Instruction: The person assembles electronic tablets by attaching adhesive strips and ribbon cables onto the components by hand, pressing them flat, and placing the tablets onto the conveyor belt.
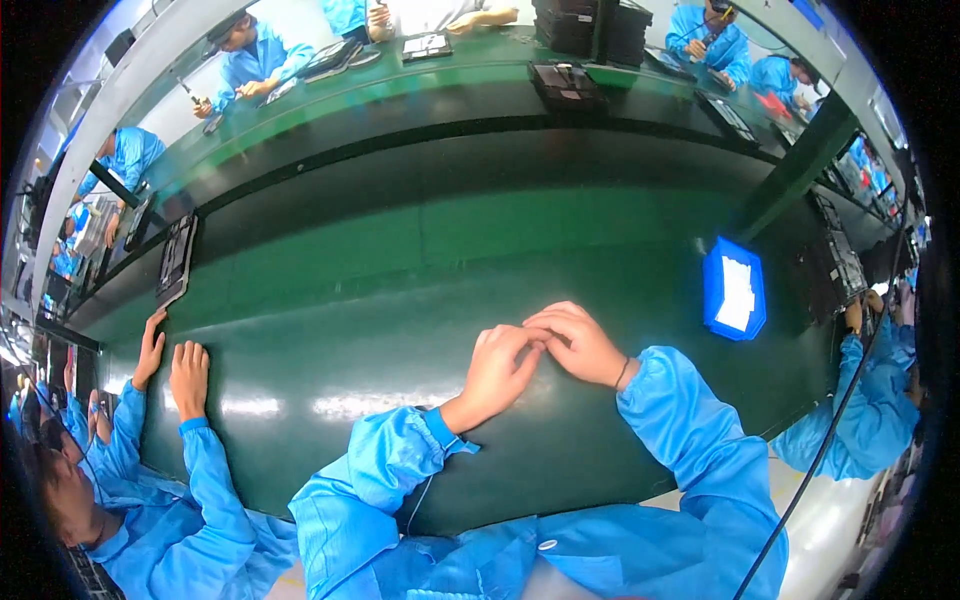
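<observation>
Resting on the dark green bench top, the left hand and the right hand are meeting fingertip to fingertip, curled inward and pressing together at one spot just above the surface. Whatever is sitting between the fingers is hidden by them, so it is not possible to tell whether they are pinching a part or only touching each other; anything there is likely tiny and light, best nipped by its edges with thumb and forefinger. A thin dark band is circling the right wrist above the blue sleeve. Well apart to the right, a blue tray holding something pale is lying on the bench. At the left, a co-worker's hands are lying flat, near a dark flat device.
</observation>
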Demonstrator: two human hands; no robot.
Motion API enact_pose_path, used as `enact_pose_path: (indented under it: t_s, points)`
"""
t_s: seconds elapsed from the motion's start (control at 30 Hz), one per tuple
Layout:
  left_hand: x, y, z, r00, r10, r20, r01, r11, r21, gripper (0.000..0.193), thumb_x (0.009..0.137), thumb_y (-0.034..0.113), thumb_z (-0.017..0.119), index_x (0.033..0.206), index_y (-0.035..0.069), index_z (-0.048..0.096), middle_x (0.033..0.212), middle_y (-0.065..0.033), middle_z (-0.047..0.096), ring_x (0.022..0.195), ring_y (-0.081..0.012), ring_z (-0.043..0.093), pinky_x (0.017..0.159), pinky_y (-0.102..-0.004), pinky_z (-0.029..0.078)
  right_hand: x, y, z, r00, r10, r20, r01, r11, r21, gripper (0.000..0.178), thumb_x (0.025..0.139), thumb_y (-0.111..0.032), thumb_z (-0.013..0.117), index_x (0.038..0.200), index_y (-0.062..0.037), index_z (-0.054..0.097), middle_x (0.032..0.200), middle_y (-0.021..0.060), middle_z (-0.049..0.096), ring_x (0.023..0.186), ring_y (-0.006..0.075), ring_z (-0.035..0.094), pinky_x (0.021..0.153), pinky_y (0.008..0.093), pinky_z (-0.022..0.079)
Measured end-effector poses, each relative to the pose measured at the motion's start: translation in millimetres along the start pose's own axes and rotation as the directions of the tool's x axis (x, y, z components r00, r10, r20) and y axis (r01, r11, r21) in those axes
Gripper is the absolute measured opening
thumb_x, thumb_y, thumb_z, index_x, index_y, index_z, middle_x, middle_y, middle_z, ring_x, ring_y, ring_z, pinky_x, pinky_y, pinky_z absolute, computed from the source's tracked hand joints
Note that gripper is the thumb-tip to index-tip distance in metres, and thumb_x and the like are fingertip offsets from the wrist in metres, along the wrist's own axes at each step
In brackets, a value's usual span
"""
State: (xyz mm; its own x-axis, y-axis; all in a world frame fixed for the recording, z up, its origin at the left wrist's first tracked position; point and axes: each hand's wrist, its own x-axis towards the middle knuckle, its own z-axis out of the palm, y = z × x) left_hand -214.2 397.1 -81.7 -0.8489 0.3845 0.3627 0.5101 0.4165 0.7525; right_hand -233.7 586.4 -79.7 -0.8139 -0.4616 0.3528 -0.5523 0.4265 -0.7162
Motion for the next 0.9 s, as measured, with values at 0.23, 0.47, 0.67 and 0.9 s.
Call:
enact_pose_path:
  t_s: [0.23, 0.47, 0.67, 0.9]
  points:
    - [0.4, 0.8, -0.4, 1.000, -0.013, 0.001, 0.013, 1.000, -0.014, 0.020, 0.086, 0.011, 0.063, 0.106, 0.011, 0.067, 0.096, -0.0052, 0.068, 0.098, -0.0266, 0.060, 0.087, -0.0396, 0.041, 0.7, -1.7, -0.8, 1.000, -0.003, 0.002, 0.003, 1.000, -0.017, 0.028, 0.080, 0.000, 0.060, 0.107, -0.0039, 0.067, 0.109, 0.0088, 0.068, 0.106, 0.0286, 0.059, 0.093, 0.0401, 0.046]
    - [-0.5, -1.7, 0.8, 1.000, 0.000, 0.002, 0.000, 1.000, -0.009, 0.021, 0.085, 0.009, 0.065, 0.106, 0.011, 0.068, 0.097, -0.0035, 0.068, 0.097, -0.0240, 0.059, 0.086, -0.0365, 0.040, 1.6, -3.5, -2.5, 1.000, -0.018, 0.003, 0.018, 0.999, -0.026, 0.029, 0.080, 0.001, 0.060, 0.108, -0.0031, 0.068, 0.109, 0.0096, 0.068, 0.106, 0.0286, 0.059, 0.093, 0.0397, 0.047]
    - [0.0, 0.3, -1.3, 1.000, -0.012, 0.012, 0.012, 1.000, -0.018, 0.020, 0.087, 0.011, 0.062, 0.106, 0.011, 0.067, 0.096, -0.0059, 0.068, 0.099, -0.0264, 0.059, 0.088, -0.0393, 0.040, 1.8, -4.2, -2.4, 1.000, -0.006, 0.005, 0.006, 1.000, -0.023, 0.030, 0.080, 0.001, 0.060, 0.108, -0.0031, 0.068, 0.109, 0.0097, 0.068, 0.106, 0.0285, 0.059, 0.093, 0.0396, 0.047]
    - [1.1, 2.2, -1.6, 1.000, -0.003, 0.003, 0.003, 1.000, -0.022, 0.019, 0.087, 0.011, 0.063, 0.106, 0.011, 0.067, 0.096, -0.0060, 0.068, 0.097, -0.0266, 0.059, 0.086, -0.0395, 0.041, 1.0, -1.5, -2.0, 1.000, -0.010, 0.011, 0.010, 1.000, -0.025, 0.030, 0.080, 0.001, 0.060, 0.109, -0.0029, 0.068, 0.110, 0.0099, 0.068, 0.106, 0.0284, 0.059, 0.093, 0.0394, 0.046]
